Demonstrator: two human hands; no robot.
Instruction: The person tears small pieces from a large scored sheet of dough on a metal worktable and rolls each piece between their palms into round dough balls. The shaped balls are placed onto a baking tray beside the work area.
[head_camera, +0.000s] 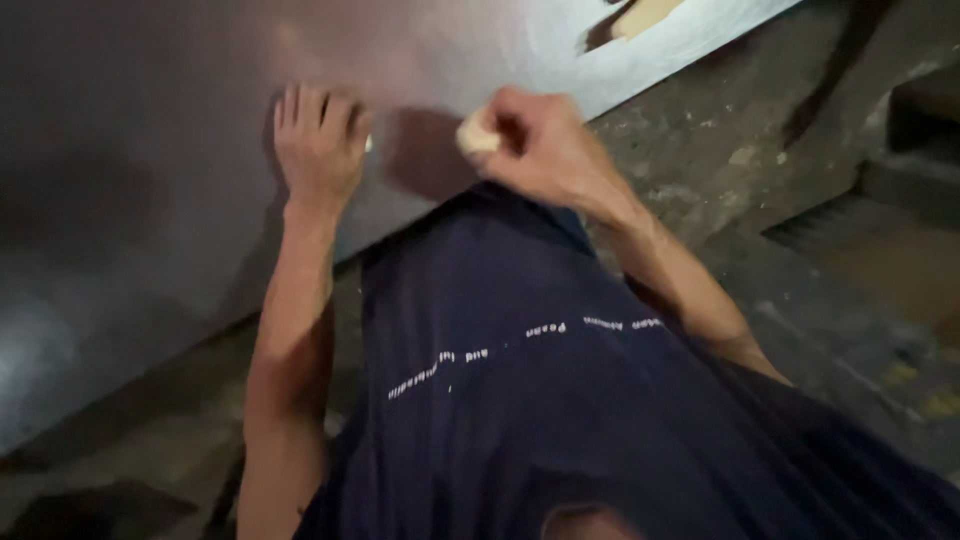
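Dark navy cloth of the person's shirt (520, 400) fills the near view, above a rough, stained concrete floor (720, 150). Beyond it lies a broad grey sheet-metal surface (150, 150). The left hand (318, 150) rests flat on it, fingers spread. The right hand (545, 150) is closed, its grip pinching a small pale lump (476, 135), perhaps chalk or a rag, at the fingertips against the sheet. Pressed hard, the lump could crumble or slip out, and the bracing palm might slide on smooth metal.
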